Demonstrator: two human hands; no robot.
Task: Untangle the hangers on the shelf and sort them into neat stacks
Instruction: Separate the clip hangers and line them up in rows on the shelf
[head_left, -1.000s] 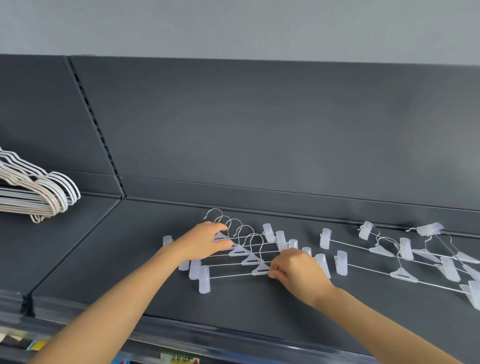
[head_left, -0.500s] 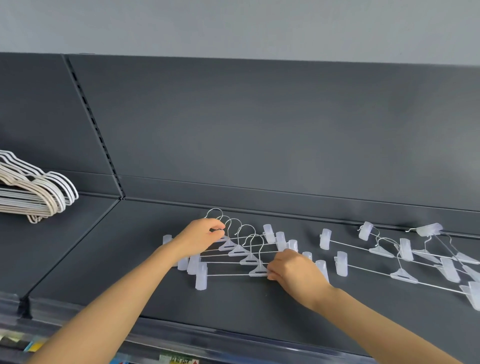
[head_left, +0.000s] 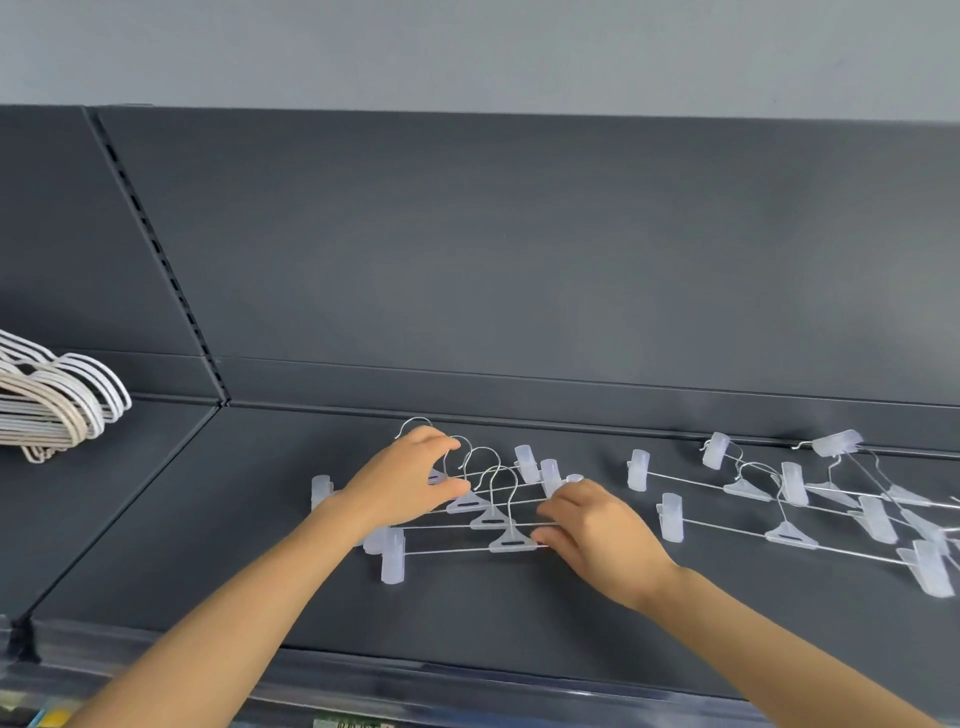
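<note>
Head view: left hand (head_left: 402, 483) curled round clip hangers' (head_left: 511, 543) hooks (head_left: 480, 456), right hand's (head_left: 602, 538) fingers (head_left: 563, 500) pinched on bars (head_left: 447, 550), right ends hidden beneath

Soft, even indoor light on a dark shelf, seen through a wide lens.

Light falls diffusely from above, and the matte dark grey metal shelf (head_left: 493, 613) takes it dully, with only a pale sheen across its back panel at the right. Shadows are faint: a thin smudge under the left hand (head_left: 405, 483), the right hand (head_left: 602, 540) and the translucent plastic clip hangers (head_left: 506, 543), which stand out pale against the dark. The centre is fairly sharp. Straight shelf lines bow toward the edges, and the coloured labels (head_left: 47, 717) in the bottom left corner are blurred.
</note>
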